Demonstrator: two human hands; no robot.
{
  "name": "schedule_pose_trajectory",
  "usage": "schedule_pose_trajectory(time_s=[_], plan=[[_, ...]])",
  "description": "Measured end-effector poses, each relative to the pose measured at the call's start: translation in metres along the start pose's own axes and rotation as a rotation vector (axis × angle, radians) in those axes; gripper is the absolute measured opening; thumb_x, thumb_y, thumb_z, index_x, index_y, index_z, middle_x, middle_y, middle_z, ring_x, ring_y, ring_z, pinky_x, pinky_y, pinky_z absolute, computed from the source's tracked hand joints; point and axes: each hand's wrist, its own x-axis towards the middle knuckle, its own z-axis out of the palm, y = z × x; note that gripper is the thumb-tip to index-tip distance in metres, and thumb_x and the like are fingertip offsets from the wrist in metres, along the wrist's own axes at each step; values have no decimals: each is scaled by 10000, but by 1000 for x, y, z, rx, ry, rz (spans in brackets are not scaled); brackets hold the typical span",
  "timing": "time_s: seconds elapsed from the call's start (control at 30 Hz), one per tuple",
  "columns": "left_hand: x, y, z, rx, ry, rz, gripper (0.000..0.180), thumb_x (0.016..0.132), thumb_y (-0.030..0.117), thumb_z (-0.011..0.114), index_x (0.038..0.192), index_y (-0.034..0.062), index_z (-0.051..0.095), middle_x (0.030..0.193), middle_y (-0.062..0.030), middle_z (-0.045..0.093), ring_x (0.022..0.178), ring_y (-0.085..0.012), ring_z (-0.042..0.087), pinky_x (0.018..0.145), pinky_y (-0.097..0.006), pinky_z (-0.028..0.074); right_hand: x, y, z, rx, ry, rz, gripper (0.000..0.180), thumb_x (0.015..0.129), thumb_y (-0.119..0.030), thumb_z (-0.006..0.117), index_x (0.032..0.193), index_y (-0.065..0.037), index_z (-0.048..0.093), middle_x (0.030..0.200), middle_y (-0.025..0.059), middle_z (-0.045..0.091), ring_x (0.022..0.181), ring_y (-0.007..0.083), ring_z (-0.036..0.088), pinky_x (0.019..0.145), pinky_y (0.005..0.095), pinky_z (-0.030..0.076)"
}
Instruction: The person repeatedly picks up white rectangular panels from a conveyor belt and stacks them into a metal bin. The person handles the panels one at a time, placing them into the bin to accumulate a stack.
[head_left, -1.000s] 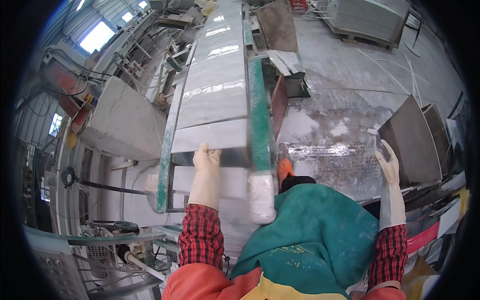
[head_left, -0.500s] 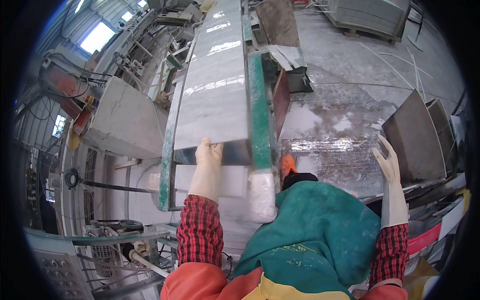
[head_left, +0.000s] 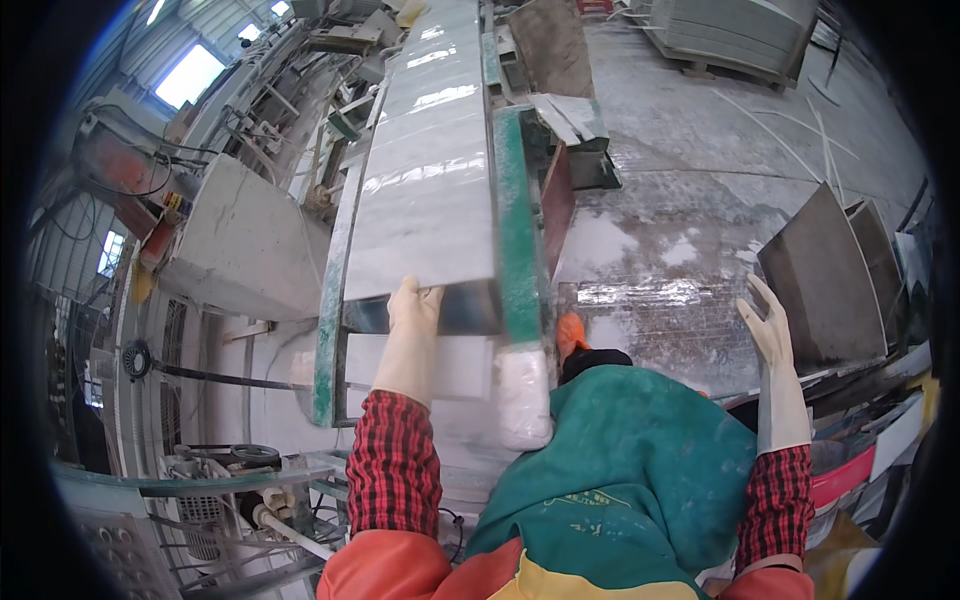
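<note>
My left hand (head_left: 412, 312), in a cream rubber glove, is at the near edge of a glossy pale stone slab (head_left: 425, 235). Its fingers are closed on that edge, with some of them hidden. The slab lies on a conveyor line between green side rails, and a dark roller (head_left: 468, 307) shows just under its near end. Out to the right, away from everything, hangs my right hand (head_left: 770, 325) in a matching glove, its fingers spread and holding nothing.
The green rail (head_left: 518, 230) ends in a white wrapped pad (head_left: 524, 398) beside my green apron. Brown-grey panels (head_left: 825, 280) lean at the right. A stack of slabs (head_left: 730, 35) stands far right, and a large pale block (head_left: 240, 245) is left of the conveyor. The floor looks wet.
The view has shifted slightly. My left hand stays at the slab's near edge, and my right hand remains spread at the right with little movement.
</note>
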Motion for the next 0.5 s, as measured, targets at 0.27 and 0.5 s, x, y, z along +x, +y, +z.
schedule_pose_trajectory(time_s=[0.27,0.5], plan=[[8,27,-21,547,-165,-187,232,1027,237,544,891,49,549,746,-75,565,670,-206,619,540,-314,529,12,17,-11,-112,11,-37,568,886,-172,735,1405,-13,567,1381,188,608,1295,277,561,1108,362,402],[-8,53,-14,1143,-233,-137,296,995,271,537,875,5,587,682,-91,600,547,-207,586,463,-341,437,-13,108,-161,-296,378,-161,468,980,-165,645,1400,20,555,1389,177,602,1298,270,552,1098,356,407]])
